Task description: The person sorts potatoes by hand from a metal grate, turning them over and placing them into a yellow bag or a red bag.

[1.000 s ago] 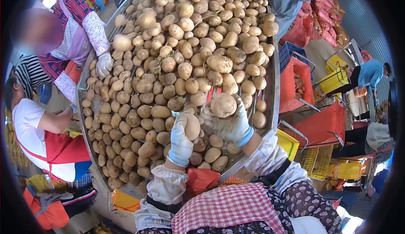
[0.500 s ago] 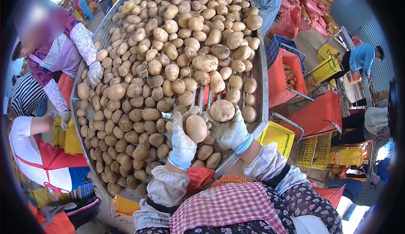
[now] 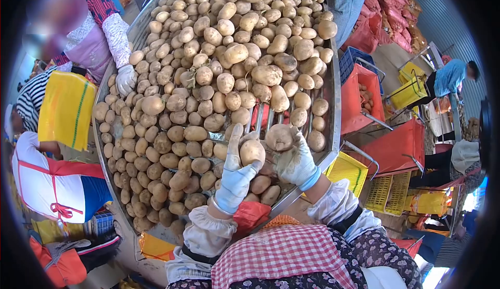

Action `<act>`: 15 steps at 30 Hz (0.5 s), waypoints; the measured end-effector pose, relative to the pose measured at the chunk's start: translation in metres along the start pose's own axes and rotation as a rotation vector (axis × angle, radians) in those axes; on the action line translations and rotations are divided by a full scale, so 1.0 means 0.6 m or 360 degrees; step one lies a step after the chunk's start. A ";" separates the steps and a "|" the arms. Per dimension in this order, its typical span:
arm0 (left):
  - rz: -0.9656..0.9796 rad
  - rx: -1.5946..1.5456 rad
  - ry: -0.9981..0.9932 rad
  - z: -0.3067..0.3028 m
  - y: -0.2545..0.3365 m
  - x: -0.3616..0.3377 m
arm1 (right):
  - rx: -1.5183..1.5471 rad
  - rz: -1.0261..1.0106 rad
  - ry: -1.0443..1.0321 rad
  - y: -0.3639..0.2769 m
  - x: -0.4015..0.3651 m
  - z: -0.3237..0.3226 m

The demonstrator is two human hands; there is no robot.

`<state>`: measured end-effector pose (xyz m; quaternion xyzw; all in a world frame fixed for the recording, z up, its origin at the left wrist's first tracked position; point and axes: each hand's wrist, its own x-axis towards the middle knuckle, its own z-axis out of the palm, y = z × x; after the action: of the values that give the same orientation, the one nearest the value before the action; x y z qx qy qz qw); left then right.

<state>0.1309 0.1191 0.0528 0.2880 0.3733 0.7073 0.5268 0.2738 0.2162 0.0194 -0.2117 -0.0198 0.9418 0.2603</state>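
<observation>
My left hand (image 3: 235, 178), in a white and pale blue glove, is closed around a smooth round potato (image 3: 252, 153). Close by on its right, my right hand (image 3: 299, 165), in a soiled matching glove, grips a larger, dirt-covered potato (image 3: 279, 137), which looks slightly blurred. Both hands are over the near end of a metal sorting table (image 3: 333, 106) heaped with loose potatoes (image 3: 195, 132). Between some potatoes, metal bars (image 3: 259, 119) of the table's bed show.
Across the left edge, a co-worker's gloved hand (image 3: 126, 80) touches potatoes. A yellow crate (image 3: 66, 109) is raised at the left beside other workers. On the right are red bins (image 3: 363, 101), a yellow basket (image 3: 344, 173), a blue crate (image 3: 354, 62) and stacked red sacks (image 3: 388, 7).
The view has shifted, so the table appears farther right. The larger potato has turned in my right hand. At the left, a yellow crate has come up into view; a worker there has turned.
</observation>
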 end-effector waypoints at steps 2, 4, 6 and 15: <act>0.0096 0.0189 0.0110 0.009 -0.004 0.001 | -0.0106 -0.0131 -0.0020 0.008 0.004 -0.005; -0.0099 -0.0251 0.0072 -0.007 -0.005 0.005 | -0.0022 -0.0071 -0.0138 0.009 0.003 -0.006; -0.0297 -0.0692 0.0038 -0.024 -0.002 0.007 | -0.0160 -0.0202 -0.0101 0.009 -0.008 0.009; -0.0628 -0.0750 0.0205 -0.038 0.012 0.007 | -0.0138 -0.0027 -0.0304 -0.002 -0.011 -0.011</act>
<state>0.1074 0.1169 0.0460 0.0347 0.2804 0.6751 0.6815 0.2822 0.2136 0.0163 -0.1320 -0.0871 0.9537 0.2559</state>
